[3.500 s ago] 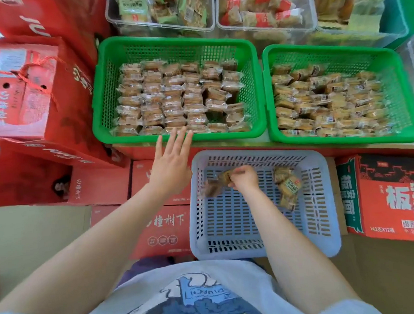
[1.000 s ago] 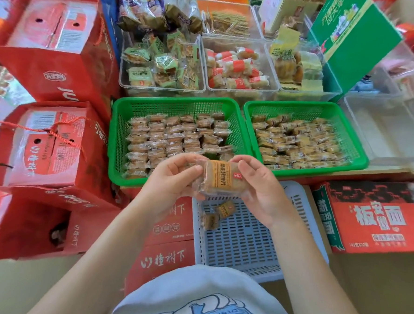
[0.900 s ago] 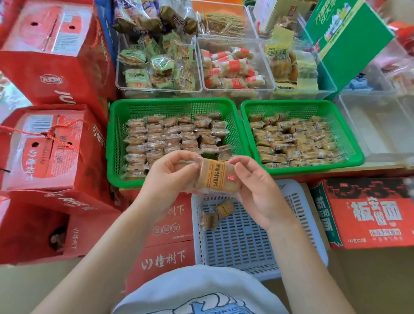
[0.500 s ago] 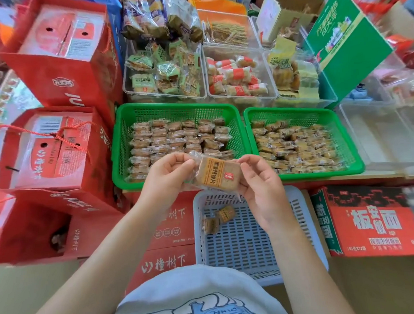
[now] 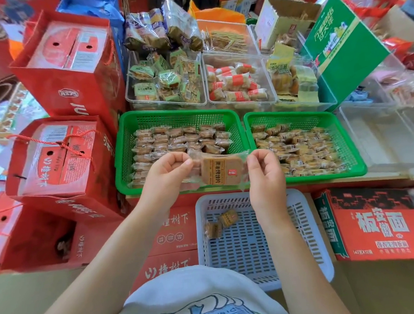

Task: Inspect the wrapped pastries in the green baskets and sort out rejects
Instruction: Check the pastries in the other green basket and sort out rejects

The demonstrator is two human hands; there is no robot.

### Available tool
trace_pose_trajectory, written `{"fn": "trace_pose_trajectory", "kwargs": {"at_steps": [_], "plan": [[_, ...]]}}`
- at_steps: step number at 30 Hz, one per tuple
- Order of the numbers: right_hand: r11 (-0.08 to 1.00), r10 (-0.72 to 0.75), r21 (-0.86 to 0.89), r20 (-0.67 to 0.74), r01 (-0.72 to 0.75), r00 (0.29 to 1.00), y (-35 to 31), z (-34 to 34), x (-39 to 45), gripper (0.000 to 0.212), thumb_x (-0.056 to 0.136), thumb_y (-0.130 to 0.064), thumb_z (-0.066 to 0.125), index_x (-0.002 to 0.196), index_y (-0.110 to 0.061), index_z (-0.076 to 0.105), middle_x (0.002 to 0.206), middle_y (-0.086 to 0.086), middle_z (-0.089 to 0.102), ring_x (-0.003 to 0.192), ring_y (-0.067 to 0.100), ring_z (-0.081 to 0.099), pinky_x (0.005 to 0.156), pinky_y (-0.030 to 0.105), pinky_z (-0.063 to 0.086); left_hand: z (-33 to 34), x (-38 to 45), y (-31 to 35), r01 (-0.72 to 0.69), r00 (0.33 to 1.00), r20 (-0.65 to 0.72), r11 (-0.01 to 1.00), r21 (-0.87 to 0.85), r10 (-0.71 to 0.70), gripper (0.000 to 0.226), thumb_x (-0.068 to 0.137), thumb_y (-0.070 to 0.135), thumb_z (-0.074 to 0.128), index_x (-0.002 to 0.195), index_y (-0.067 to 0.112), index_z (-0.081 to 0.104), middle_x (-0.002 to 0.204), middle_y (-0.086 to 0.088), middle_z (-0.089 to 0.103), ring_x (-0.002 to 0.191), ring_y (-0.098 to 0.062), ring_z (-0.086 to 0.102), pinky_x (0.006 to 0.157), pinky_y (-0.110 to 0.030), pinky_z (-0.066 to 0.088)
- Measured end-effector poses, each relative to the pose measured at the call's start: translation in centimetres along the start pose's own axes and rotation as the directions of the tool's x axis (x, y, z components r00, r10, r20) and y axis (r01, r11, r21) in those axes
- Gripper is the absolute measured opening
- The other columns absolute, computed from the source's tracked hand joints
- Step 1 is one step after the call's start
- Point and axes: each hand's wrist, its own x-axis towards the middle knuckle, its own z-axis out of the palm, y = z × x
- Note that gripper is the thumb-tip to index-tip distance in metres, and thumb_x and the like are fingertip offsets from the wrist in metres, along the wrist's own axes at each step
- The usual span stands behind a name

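Both forearms reach forward from the near edge and meet in the middle of the scene. The left hand [image 5: 166, 172] pinches the left end of a wrapped pastry [image 5: 220, 171], thumb and curled fingers closed on the clear wrapper. The right hand [image 5: 265, 175] pinches the right end the same way, its wrist bent slightly inward. The pastry is held flat and stretched between them, label up, above the near rims of the two green baskets. The left green basket [image 5: 127, 147] holds pastries in neat rows; the right green basket [image 5: 346, 146] holds a looser pile. Just near of them, under the hands, a white basket [image 5: 310, 235] holds two wrapped pastries [image 5: 221, 224] at its far left side.
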Motion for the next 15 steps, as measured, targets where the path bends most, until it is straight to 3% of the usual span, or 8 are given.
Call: {"fn": "trace_pose_trajectory", "kwargs": {"at_steps": [3,6,10,13,15], "plan": [[0.992,-0.093,-0.094,-0.058,0.087,0.994,0.0,0.4,-0.2,0.013,0.106,-0.014,0.042,0.095,-0.013,0.048,0.076,-0.001,0.046,0.056,0.005,0.04,0.054,0.016,0.034,0.4,0.0,0.1,0.043,0.997,0.065,0.999,-0.015,-0.042,0.01,0.103,0.01,0.052,0.095,0.006,0.058,0.093,-0.007,0.074,0.088,-0.018,0.072,0.069,-0.035,0.06],[0.975,-0.18,-0.153,-0.115,0.161,0.977,0.2,0.7,-0.4,0.014,0.107,-0.012,0.038,0.095,-0.014,0.044,0.074,-0.001,0.044,0.054,0.009,0.038,0.051,0.017,0.03,1.3,-0.1,-0.1,-0.004,0.999,0.049,1.0,0.023,0.003,0.014,0.105,0.01,0.047,0.093,0.009,0.053,0.087,-0.012,0.064,0.081,-0.023,0.065,0.065,-0.034,0.058],[0.97,-0.214,-0.148,-0.139,0.193,0.967,-0.4,0.5,-0.4,0.013,0.107,-0.014,0.039,0.096,-0.018,0.045,0.07,0.0,0.045,0.052,0.015,0.042,0.046,0.029,0.035,2.6,0.1,-1.0,-0.285,0.95,-0.039,0.915,0.284,0.309,0.013,0.106,0.012,0.043,0.093,0.013,0.047,0.069,-0.006,0.05,0.058,-0.021,0.044,0.051,-0.041,0.038],[0.998,-0.062,0.014,-0.121,0.065,0.991,-1.0,0.2,0.2,0.016,0.106,-0.022,0.046,0.093,-0.03,0.052,0.068,0.01,0.049,0.057,0.036,0.049,0.047,0.046,0.042,3.1,0.5,-0.9,-0.345,0.927,-0.022,0.875,0.339,0.374,0.011,0.106,0.013,0.043,0.096,0.011,0.046,0.069,-0.004,0.047,0.054,-0.015,0.039,0.048,-0.035,0.032],[0.954,0.151,0.271,-0.063,-0.129,0.986,-1.5,-0.1,0.7,0.016,0.105,-0.025,0.05,0.091,-0.03,0.056,0.07,0.008,0.055,0.058,0.027,0.055,0.048,0.034,0.046,3.3,0.9,-0.8,-0.256,0.965,-0.01,0.946,0.197,0.263,0.012,0.107,0.013,0.042,0.096,0.01,0.046,0.069,-0.007,0.044,0.049,-0.011,0.035,0.045,-0.024,0.03]]}}
